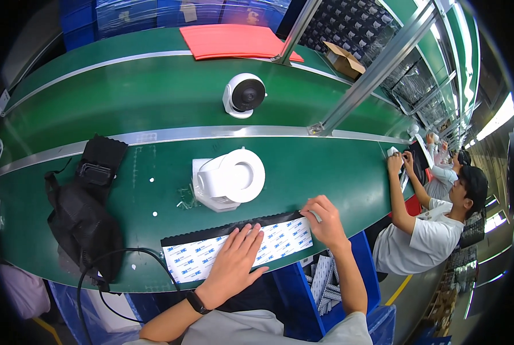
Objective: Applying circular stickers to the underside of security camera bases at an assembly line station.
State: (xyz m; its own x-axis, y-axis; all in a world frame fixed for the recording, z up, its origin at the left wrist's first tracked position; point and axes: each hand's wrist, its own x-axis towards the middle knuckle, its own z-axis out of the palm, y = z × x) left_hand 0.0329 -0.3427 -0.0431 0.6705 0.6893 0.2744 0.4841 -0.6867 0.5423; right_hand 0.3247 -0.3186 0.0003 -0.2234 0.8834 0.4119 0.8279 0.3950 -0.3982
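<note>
A long strip with white, blue-printed backing paper (288, 237) and a black scalloped edge lies near the front of the green bench. My left hand (234, 261) rests flat on its middle with the fingers stretched out. At the strip's far right corner, my right hand (324, 221) pinches the edge between thumb and fingertips. Just beyond the strip sits a white round camera-like housing (260, 172) with a ring-shaped face, partly in clear plastic wrap. Another white housing with a black round front (246, 95) stands upright on the raised green ledge behind.
A black bag (84, 230) and a black cable (127, 250) lie at the left. Below the bench edge, a blue bin (297, 290) holds printed strips. Red sheets (228, 41) lie at the back near a metal post (372, 69). A co-worker (424, 230) works at the right.
</note>
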